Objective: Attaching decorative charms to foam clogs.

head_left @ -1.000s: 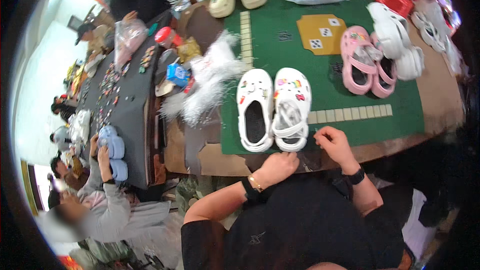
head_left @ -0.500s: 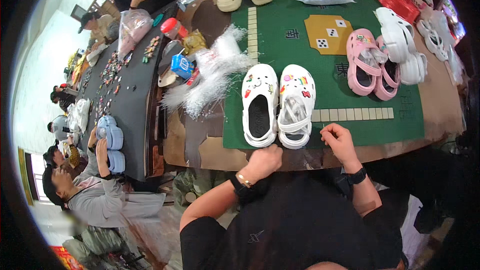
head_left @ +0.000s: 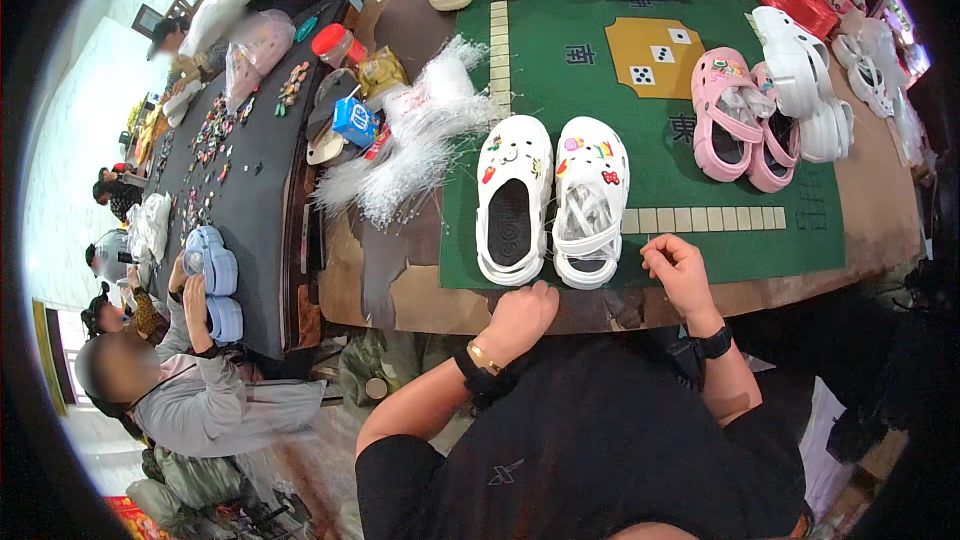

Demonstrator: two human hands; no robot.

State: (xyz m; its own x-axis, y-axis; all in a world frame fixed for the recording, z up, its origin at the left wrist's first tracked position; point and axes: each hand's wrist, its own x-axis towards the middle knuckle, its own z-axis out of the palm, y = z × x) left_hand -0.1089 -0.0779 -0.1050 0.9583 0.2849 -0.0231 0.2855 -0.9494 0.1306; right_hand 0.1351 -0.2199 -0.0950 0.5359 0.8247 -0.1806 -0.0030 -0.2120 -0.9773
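Two white clogs with colourful charms lie side by side on the green mat, toes pointing away from me. The left clog shows a dark insole; the right clog has clear plastic stuffed inside and its strap across the heel. My left hand rests curled at the mat's near edge, just behind the left clog's heel; its fingertips are mostly hidden. To the right of the right clog, my right hand is raised with thumb and forefinger pinched together. Whatever is in that pinch is too small to make out.
A heap of thin clear plastic strands lies left of the clogs, near a blue box and a red-lidded jar. Pink clogs and white clogs stand right. People work at a dark table on the left.
My view has shifted slightly, while my hands and the white clogs keep nearly the same places. At the far left, a person has moved a white bag over the dark table.
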